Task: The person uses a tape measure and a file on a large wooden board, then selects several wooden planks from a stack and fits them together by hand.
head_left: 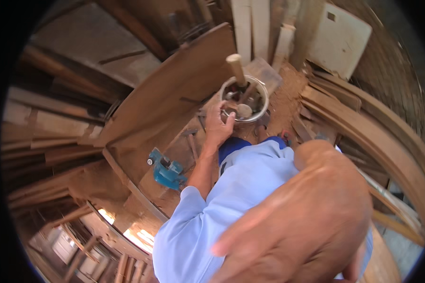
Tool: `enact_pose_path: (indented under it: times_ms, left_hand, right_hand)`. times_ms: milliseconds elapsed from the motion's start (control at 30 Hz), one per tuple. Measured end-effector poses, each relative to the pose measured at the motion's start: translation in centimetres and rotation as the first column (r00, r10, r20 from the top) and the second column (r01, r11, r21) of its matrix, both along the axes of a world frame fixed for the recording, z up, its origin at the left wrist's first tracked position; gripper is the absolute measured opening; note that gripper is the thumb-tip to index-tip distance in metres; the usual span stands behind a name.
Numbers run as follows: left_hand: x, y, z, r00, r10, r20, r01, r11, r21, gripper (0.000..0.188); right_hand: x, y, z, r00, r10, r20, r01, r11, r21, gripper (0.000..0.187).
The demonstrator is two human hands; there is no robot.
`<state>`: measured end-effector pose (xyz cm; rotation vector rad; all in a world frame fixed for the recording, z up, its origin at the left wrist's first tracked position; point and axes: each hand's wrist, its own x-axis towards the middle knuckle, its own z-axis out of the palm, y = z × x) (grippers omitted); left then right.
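Sawdust lies around a metal bucket [264, 106] that holds several tools. Out of it stick a wooden handle [235, 66] and other round wooden ends. At the bucket's left rim is my left hand [218, 123], its thumb and fingers closed on the edge. My right hand [297, 221] is raised very close in front, large and blurred at the lower right. One finger of it stretches to the left, while its other fingers are bent or hidden, and I see nothing in it. A hammer [192, 144] lies left of my left forearm, beside a teal power tool [166, 170].
Behind the tools leans a wide brown board [174, 70]. Curved timber pieces [378, 127] are stacked at the right. A whitish panel [339, 40] stands at the far right, and stacked planks [47, 155] fill the left side.
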<state>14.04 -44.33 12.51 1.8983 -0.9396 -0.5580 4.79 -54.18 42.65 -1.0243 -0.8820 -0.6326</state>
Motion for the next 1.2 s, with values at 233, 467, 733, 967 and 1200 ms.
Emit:
enact_pose_path:
  times_ms: [233,467,733,967,1200]
  left_hand:
    - [0.9,0.7,-0.8,0.996,0.080,0.045,-0.081,0.997,0.014,0.045]
    - [1.2,-1.3,-1.0,0.991,-0.086,0.107,0.086,0.996,0.007,0.053]
    - [-0.5,-0.5,-1.6,0.965,-0.257,0.054,0.262,0.961,-0.093,0.071]
    - [0.7,0.4,-0.5,0.909,-0.362,0.204,0.342,0.931,0.127,0.084]
    - [1.3,-0.6,-2.5,0.900,-0.389,0.195,0.372,0.920,0.119,0.081]
  right_hand:
    - [-4.9,-10.3,-8.7,0.914,0.003,-0.406,0.012,0.999,0.035,0.046]
    - [-8.1,-11.7,-31.0,-0.302,-0.215,-0.929,0.616,0.700,-0.363,0.039]
    - [-6.0,-8.4,-32.2,-0.415,-0.618,-0.668,0.254,0.627,-0.737,0.041]
    - [-6.6,-9.1,-32.3,-0.403,-0.715,-0.571,0.172,0.554,-0.814,0.042]
    - [-3.7,-8.2,-30.3,-0.397,-0.852,-0.342,0.089,0.335,-0.938,0.041]
